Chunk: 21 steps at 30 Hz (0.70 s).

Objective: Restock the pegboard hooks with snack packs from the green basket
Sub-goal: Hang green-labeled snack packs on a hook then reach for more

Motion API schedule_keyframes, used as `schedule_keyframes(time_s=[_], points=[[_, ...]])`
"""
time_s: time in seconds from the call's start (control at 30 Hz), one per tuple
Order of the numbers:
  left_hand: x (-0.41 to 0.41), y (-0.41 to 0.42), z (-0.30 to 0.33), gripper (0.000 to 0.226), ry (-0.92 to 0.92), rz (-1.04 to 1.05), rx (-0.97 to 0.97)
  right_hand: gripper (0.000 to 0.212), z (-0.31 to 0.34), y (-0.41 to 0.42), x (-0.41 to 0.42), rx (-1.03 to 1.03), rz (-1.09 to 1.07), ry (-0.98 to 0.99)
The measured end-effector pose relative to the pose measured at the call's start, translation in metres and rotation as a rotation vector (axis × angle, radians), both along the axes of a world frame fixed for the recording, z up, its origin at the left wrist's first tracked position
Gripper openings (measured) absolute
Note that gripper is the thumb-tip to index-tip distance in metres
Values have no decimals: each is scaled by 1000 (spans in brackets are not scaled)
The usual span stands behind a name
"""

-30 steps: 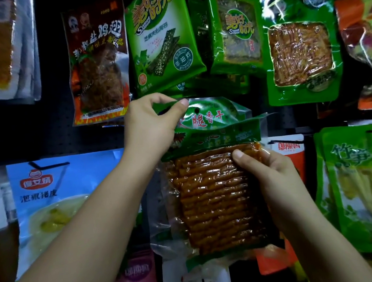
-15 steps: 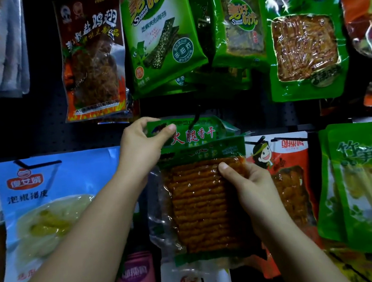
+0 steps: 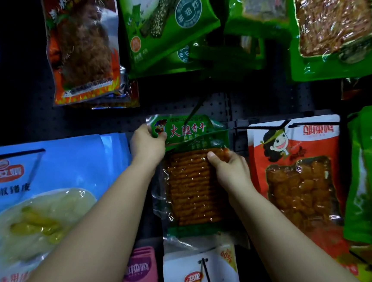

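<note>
**Seating the Pack on Its Hook**

Carried lower and deeper toward the pegboard since a moment ago, both hands and pack alike, with the red-lettered header now level with the black hook.

Left hand [image 3: 148,145]: pinching the top-left corner of the snack pack [image 3: 193,180], thumb across the green header. Right hand [image 3: 229,169]: gripping the right edge of the clear window, thumb laid on the orange strips inside, fingers curled behind out of sight.

Pack upright, flat against the pegboard [image 3: 32,122], between the blue pack [image 3: 48,175] on the left and the red pack [image 3: 295,167] on the right. Hook [image 3: 194,109] slanting down to the header's top edge; whether already through the hang hole, cannot tell, too dark and too small. Another green layer just behind the header, likely packs already hanging there.

For doing it well: keep the left pinch close to the hole for steering, push the header straight back along the hook rather than sideways, support the weight from the right until seated. Likely hazard: tearing the thin header if tugged at an angle, or snagging the packs behind. Release only once hanging free. Green basket not in view.
</note>
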<state>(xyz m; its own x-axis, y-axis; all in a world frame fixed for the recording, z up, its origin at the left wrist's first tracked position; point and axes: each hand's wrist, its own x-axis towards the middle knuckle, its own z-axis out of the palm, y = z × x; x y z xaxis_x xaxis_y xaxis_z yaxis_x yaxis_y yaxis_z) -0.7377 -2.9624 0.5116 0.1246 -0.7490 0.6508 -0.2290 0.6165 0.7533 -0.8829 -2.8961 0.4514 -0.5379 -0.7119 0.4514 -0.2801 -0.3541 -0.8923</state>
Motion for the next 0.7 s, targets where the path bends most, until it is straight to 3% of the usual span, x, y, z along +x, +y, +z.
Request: schedule_keyframes(time_s=[0.1, 0.27, 0.4, 0.47, 0.53, 0.6, 0.7], points=[[-5, -13, -2, 25, -40, 95, 5, 43, -4, -17, -4, 38, -77, 57], [-9, -21, -12, 33, -43, 150, 37, 41, -15, -20, -7, 21, -194, 127], [-6, -5, -24, 60, 46, 92, -24, 34, -21, -8, -5, -48, -231, 195], [-5, 12, -35, 72, -3, 113, -97, 34, -29, -1, -2, -64, -233, 227], [-1, 25, -43, 64, -152, 93, -175, 36, -39, 5, 2, -82, -215, 237], [3, 34, -47, 42, -281, 42, -206, 35, -45, 14, 8, -137, -197, 201], [11, 45, -43, 13, -302, -6, -190, 20, -48, 34, 16, -238, -128, 140]])
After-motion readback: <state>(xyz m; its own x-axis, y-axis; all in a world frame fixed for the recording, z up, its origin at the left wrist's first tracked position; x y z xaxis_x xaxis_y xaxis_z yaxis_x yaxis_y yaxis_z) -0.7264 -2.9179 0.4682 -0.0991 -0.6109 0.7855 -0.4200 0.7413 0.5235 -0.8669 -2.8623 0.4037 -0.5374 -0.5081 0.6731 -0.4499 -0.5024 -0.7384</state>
